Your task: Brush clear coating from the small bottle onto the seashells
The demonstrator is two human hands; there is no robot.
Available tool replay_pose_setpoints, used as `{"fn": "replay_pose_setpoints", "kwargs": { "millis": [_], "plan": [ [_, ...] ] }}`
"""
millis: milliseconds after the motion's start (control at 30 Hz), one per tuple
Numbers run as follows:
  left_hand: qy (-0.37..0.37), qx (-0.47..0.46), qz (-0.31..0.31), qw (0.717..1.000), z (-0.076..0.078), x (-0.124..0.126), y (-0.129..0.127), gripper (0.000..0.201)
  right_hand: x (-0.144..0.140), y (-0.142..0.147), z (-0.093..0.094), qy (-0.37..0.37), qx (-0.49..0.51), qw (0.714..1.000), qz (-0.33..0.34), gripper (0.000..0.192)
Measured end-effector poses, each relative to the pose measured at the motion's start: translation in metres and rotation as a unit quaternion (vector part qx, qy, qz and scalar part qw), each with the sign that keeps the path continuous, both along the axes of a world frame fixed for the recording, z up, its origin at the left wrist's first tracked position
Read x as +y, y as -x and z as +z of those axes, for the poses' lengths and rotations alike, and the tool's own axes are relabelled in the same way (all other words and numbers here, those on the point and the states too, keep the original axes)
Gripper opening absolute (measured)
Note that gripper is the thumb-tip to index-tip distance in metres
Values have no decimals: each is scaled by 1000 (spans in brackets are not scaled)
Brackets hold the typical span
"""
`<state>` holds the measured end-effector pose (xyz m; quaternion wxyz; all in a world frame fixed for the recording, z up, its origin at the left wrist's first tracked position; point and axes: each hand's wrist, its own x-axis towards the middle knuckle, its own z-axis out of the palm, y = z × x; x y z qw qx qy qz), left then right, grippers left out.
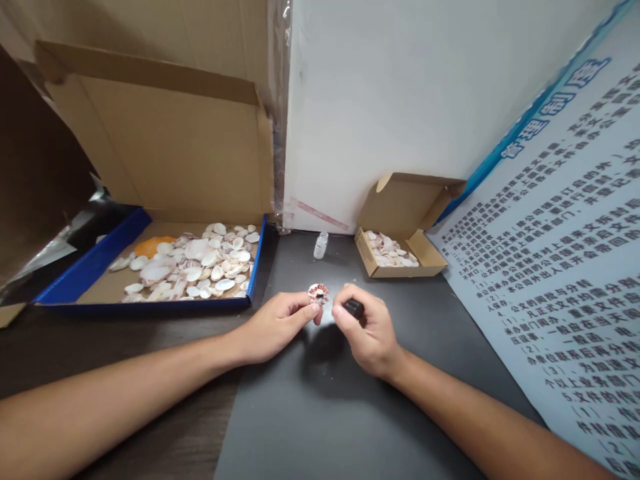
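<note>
Between the thumb and fingers of my left hand (277,327) is a small seashell (319,291), white with reddish-brown markings, raised above the dark mat. Close by on the right, my right hand (369,330) is closed around a black cap (354,308). Whatever may extend from the cap toward the shell is too small to make out. The two hands are apart, with a narrow gap between the shell and the right fingertips. Beyond them stands a small clear bottle (321,247), upright, with no cap visible on its neck.
At the left, an open blue-sided cardboard box (150,305) holds many pale shells and an orange one (153,247). A smaller open cardboard box (410,271) with shells stands at the back right. A white wall (400,93) and a printed poster (560,253) border the dark mat (320,427).
</note>
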<state>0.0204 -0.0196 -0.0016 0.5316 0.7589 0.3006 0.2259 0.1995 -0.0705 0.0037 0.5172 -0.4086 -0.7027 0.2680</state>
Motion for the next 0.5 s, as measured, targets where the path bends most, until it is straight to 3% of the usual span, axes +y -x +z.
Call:
{"fn": "replay_pose_setpoints", "kwargs": {
  "millis": [100,300,433,500],
  "plan": [
    [-6,18,0,1000,0,0,1,37,2,0,1,-5,15,998,-66,16],
    [-14,1,-3,1000,1,0,0,34,0,2,2,-21,-30,999,29,12],
    [-9,15,10,1000,2,-1,0,36,0,1,4,-21,-24,999,-39,14],
    [-6,17,9,1000,2,-1,0,36,0,1,5,-29,-17,999,-34,14]
  ]
}}
